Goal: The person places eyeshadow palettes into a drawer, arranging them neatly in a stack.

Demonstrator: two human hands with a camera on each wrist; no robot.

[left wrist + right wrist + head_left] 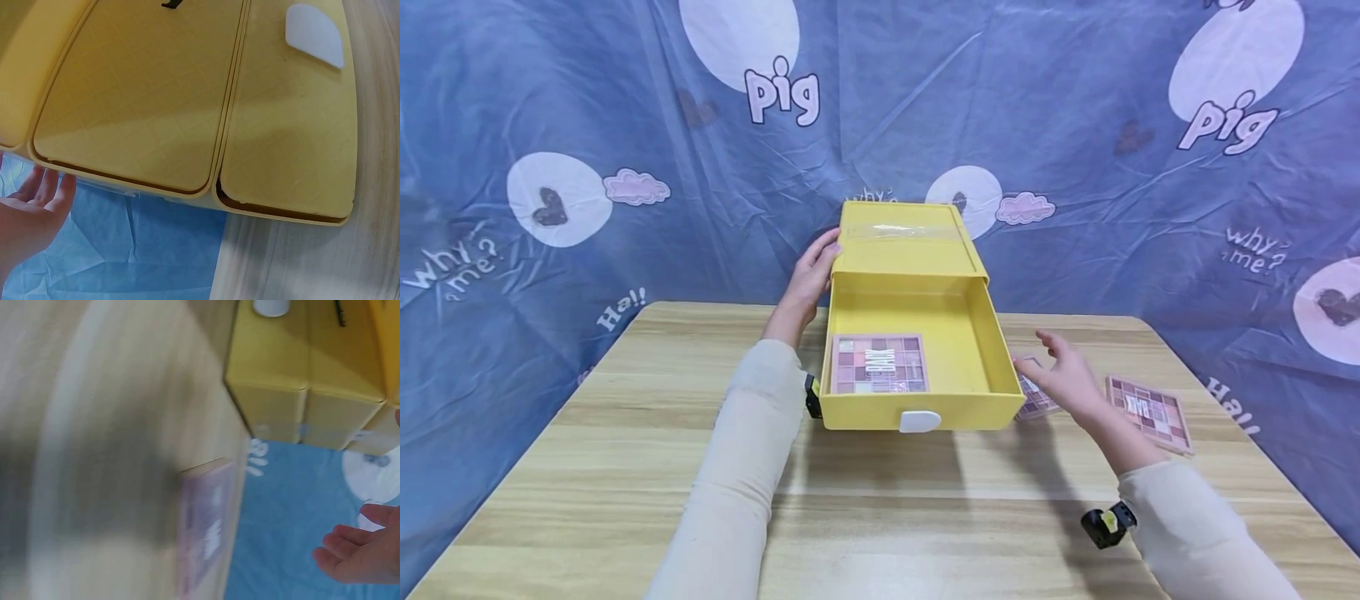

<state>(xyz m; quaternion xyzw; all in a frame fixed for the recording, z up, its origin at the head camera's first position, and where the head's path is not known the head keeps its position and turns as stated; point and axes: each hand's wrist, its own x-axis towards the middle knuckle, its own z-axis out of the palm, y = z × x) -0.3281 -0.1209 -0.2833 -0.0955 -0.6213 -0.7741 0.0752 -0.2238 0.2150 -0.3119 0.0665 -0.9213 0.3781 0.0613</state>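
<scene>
Showing in head view alone: a palette (880, 364) inside the drawer (970, 410).

pale wood-grain table (625, 467), wrinkled blue cloth (880, 142) hanging behind it, printed with white ovals (1236, 62), dark hearts (550, 207), pink clouds (636, 187), "pig" lettering (762, 90)

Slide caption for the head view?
Left hand on yellow drawer unit, one palette in its open drawer, two more palettes near the right hand.

The drawer unit (910, 310) looks like smooth plastic, its tape (898, 232) glossy; the bench (625, 450) is wood-grained, the backdrop (887, 125) creased cloth.
</scene>
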